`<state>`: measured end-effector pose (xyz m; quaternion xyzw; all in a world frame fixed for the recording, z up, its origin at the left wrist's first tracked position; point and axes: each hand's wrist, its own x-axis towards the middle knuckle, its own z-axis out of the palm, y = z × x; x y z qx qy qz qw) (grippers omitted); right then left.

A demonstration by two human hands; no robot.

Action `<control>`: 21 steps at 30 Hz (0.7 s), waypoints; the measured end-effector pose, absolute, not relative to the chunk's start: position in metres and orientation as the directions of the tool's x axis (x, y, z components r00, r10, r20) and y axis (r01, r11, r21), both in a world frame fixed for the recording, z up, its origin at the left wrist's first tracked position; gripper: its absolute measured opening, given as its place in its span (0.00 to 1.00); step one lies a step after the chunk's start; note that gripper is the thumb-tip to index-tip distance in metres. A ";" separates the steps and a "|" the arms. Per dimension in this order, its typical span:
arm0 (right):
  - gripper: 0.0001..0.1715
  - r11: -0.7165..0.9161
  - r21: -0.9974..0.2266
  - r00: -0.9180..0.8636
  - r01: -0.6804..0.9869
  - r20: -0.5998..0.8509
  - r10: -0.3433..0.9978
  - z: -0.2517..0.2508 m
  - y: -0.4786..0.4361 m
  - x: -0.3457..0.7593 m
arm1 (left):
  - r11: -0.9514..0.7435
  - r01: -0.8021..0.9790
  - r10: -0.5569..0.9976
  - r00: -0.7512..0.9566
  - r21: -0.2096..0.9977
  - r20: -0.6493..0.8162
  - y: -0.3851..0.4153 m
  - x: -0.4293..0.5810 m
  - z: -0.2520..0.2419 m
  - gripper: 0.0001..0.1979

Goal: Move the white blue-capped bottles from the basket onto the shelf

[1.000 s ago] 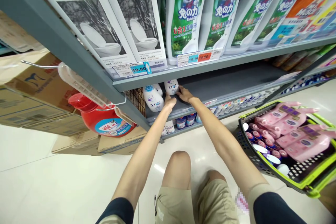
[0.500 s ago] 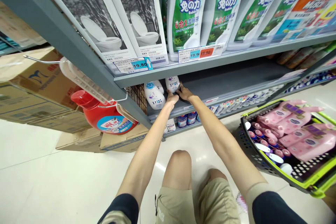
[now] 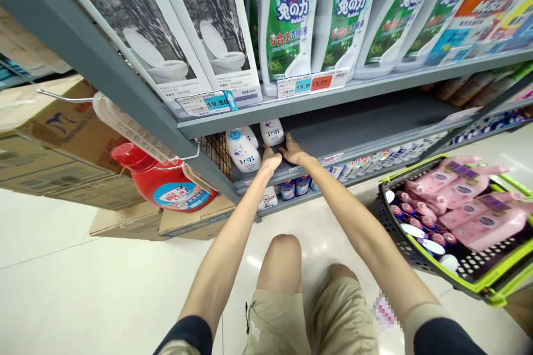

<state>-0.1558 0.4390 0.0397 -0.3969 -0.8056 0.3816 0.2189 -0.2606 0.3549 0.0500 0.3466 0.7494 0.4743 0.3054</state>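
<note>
Left hand (image 3: 271, 161) at lower front of white bottle (image 3: 271, 131), fingers partly hidden; right hand (image 3: 293, 153) just beside its right side, fingers slightly bent. Can't tell how far either grip is open or whether it holds the bottle. Bottle is on lower shelf (image 3: 358, 125), left end, below overhanging upper shelf edge (image 3: 233, 122). Second white bottle (image 3: 245, 154) just left. Red jug (image 3: 177, 188) further left; basket (image 3: 503, 269) with pink bottles (image 3: 462, 194) right. Text: 卫诺 on both white bottles, "Rabito" on green bottles (image 3: 289, 28), price tag (image 3: 217, 102) "19.80".
</note>
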 end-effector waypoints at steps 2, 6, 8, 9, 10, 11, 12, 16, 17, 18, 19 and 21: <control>0.34 0.468 -0.770 -0.599 0.434 0.141 0.788 0.049 0.425 -0.136 | 0.230 0.220 0.841 -0.535 0.948 -0.080 0.323 -0.249 0.053 0.43; 0.25 0.630 -0.712 -0.674 0.310 0.303 0.674 0.058 0.390 -0.085 | -0.004 0.084 0.861 -0.506 0.996 0.046 0.204 -0.211 0.029 0.22; 0.23 0.678 -0.674 -0.700 0.295 0.331 0.633 0.053 0.374 -0.064 | 0.105 0.029 0.825 -0.560 0.994 -0.070 0.128 -0.189 0.002 0.15; 0.23 0.696 -0.654 -0.711 0.298 0.335 0.619 0.048 0.366 -0.057 | 0.159 0.033 0.806 -0.581 0.987 -0.111 0.089 -0.179 -0.013 0.14; 0.23 0.711 -0.633 -0.722 0.306 0.333 0.607 0.043 0.359 -0.052 | 0.209 0.067 0.803 -0.581 0.976 -0.133 0.052 -0.169 -0.027 0.12; 0.24 0.724 -0.611 -0.732 0.319 0.326 0.598 0.038 0.353 -0.050 | 0.250 0.108 0.797 -0.587 0.962 -0.141 0.017 -0.161 -0.039 0.13; 0.24 0.735 -0.591 -0.740 0.333 0.319 0.592 0.033 0.347 -0.050 | 0.284 0.141 0.792 -0.592 0.948 -0.149 -0.015 -0.154 -0.050 0.13; 0.25 0.778 -0.543 -0.779 0.316 0.319 0.540 0.026 0.327 -0.075 | 0.269 0.356 0.841 -0.539 0.895 -0.039 -0.105 -0.134 -0.071 0.11; 0.25 0.782 -0.545 -0.790 0.301 0.317 0.525 0.027 0.322 -0.086 | 0.230 0.422 0.869 -0.494 0.877 0.010 -0.118 -0.131 -0.074 0.10; 0.25 0.782 -0.549 -0.799 0.295 0.307 0.517 0.029 0.317 -0.097 | 0.191 0.476 0.888 -0.456 0.858 0.055 -0.126 -0.128 -0.075 0.09; 0.24 0.775 -0.554 -0.803 0.303 0.290 0.521 0.032 0.312 -0.107 | 0.163 0.512 0.895 -0.436 0.843 0.091 -0.132 -0.125 -0.076 0.08; 0.21 0.740 -0.567 -0.784 0.362 0.244 0.570 0.037 0.304 -0.126 | 0.150 0.539 0.884 -0.449 0.829 0.132 -0.138 -0.121 -0.077 0.09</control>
